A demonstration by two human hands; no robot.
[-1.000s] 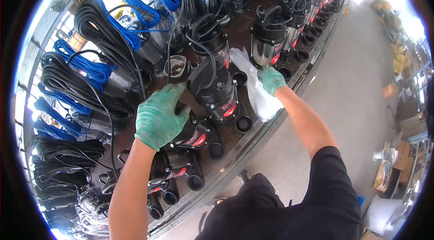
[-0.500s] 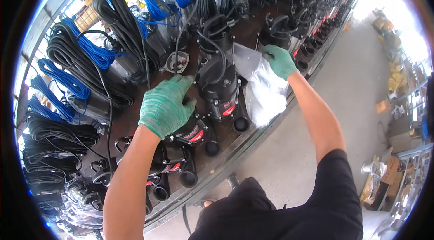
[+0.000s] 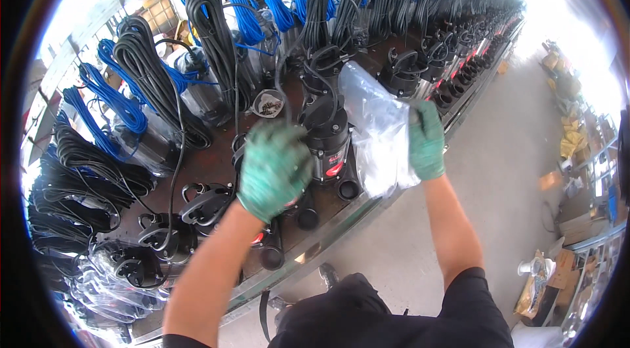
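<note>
Head view: right hand (image 3: 426, 141) grips a plastic bag (image 3: 377, 141) — the pump (image 3: 326, 135) beside it stands unbagged. Left hand (image 3: 274, 169) blurs, finger state unreadable.

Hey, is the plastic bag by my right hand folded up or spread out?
Spread out: the bag makes a broad, creased sheet between a pump and your right hand. Whether its mouth is open, I cannot tell.

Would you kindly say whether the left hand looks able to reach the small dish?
Probably yes: the small dish lies just beyond the left hand, with only a black cable close by its right edge.
</note>
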